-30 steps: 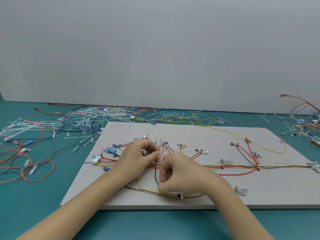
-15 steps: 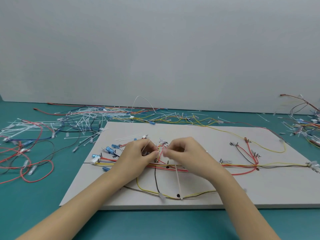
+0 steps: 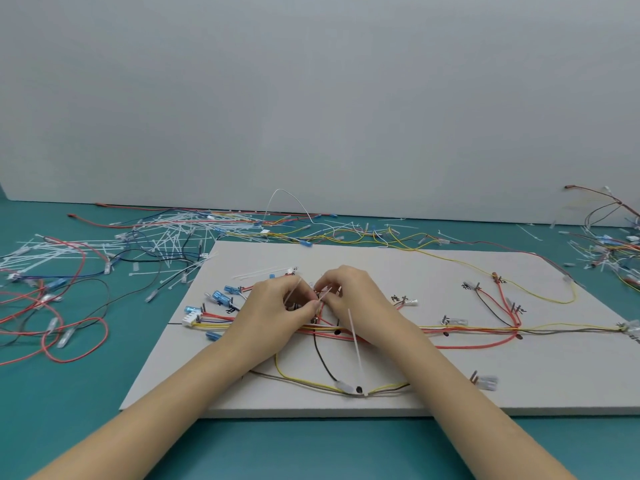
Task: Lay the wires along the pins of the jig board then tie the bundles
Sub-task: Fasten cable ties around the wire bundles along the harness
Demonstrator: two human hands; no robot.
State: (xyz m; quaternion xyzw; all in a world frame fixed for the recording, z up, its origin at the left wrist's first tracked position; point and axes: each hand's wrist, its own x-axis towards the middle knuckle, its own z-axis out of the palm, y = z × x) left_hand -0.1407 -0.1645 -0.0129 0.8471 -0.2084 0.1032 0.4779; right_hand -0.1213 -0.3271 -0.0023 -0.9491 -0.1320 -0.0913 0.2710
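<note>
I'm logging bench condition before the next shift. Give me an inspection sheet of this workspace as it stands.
Surface: teal table carrying a grey jig board.
Job's things: routed wires along the pins; tied bundle at the near edge, its cable tie tail sticking up.
Clutter: loose cable ties; spare wires left, more wires right.
Grippers: left hand and right hand pinch a white cable tie over the bundle.
Cables: only the harness wires.
Surroundings: plain grey wall.

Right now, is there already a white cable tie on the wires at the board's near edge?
Yes: a white cable tie is cinched round the yellow and brown wires near the jig board front edge, tail standing up.
</note>
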